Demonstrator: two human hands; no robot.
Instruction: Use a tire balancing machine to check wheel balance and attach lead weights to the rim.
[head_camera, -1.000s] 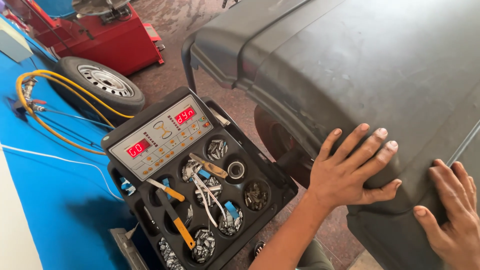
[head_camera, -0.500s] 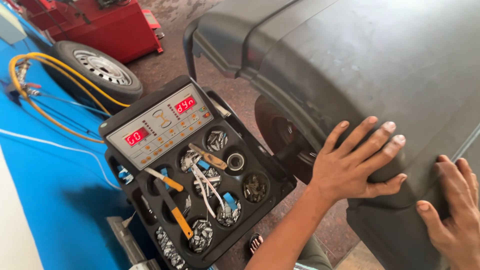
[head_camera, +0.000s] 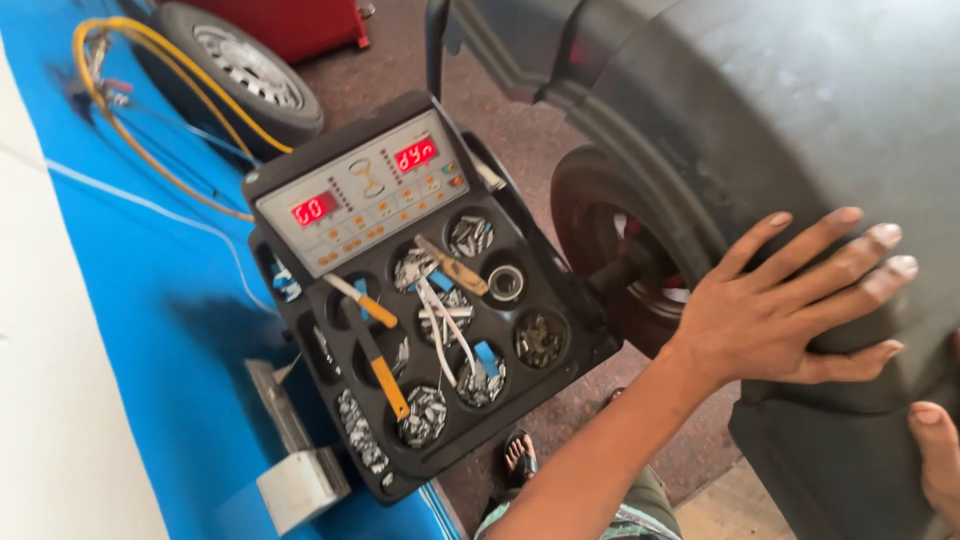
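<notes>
Beside one black machine tray with two red displays, the left hand lies flat, fingers spread, on one dark grey curved hood.

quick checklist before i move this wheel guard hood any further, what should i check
1. Left hand flat on the dark hood, fingers spread: ok.
2. Right hand on the hood: cannot tell, only its edge shows.
3. Wheel seated under the hood: cannot tell, mostly hidden.
4. Tray of the balancer apart from the hood: ok.
5. Tools lying inside the tray, orange-handled tool included: ok.
6. Sandalled foot near the machine base: not ok, close under the tray.
</notes>
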